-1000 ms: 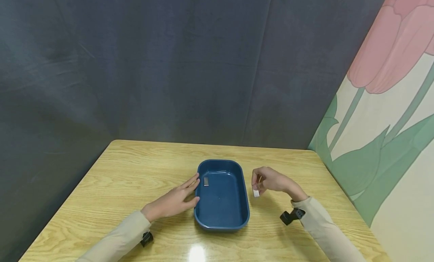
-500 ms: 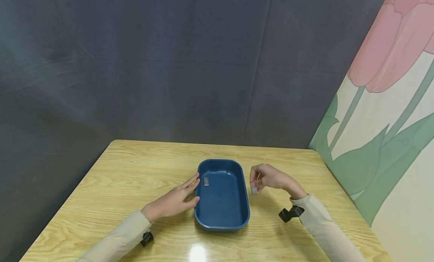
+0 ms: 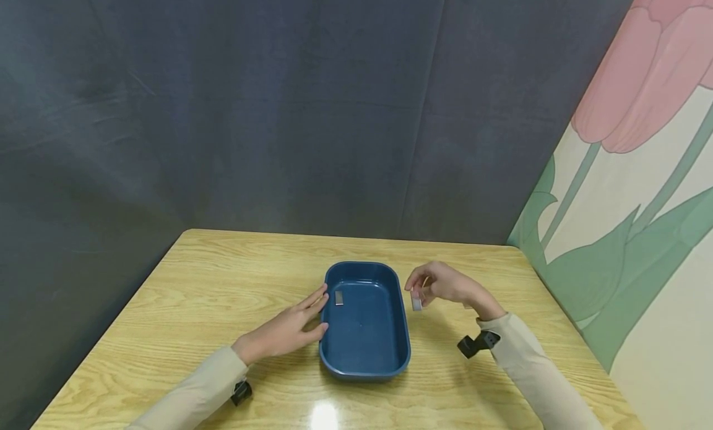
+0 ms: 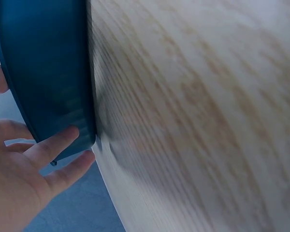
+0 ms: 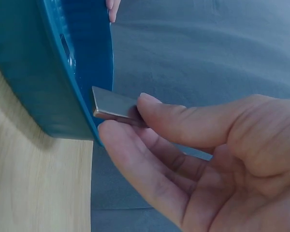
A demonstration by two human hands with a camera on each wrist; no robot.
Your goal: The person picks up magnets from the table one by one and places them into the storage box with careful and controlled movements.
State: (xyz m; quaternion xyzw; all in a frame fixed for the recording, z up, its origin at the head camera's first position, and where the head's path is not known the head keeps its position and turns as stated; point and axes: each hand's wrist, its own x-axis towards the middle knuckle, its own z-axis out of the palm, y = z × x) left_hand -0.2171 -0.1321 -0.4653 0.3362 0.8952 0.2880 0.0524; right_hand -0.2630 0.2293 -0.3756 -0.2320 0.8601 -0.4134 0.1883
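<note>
A blue plastic bin stands on the table, with one small flat silver metal block lying inside near its far left side. My left hand touches the bin's left side with its fingers spread; the left wrist view has two fingertips against the outer wall and others by the rim. Just right of the bin, my right hand pinches a second small metal block between thumb and fingers. That block is off the table, close to the bin's right rim.
The wooden table extends on all sides of the bin. A dark curtain hangs behind it. On the right is a wall painted with a tulip. Both wrists carry black cameras.
My right hand has risen slightly and moved a little left toward the bin's rim, carrying the metal block. The left hand and the bin have stayed still.
</note>
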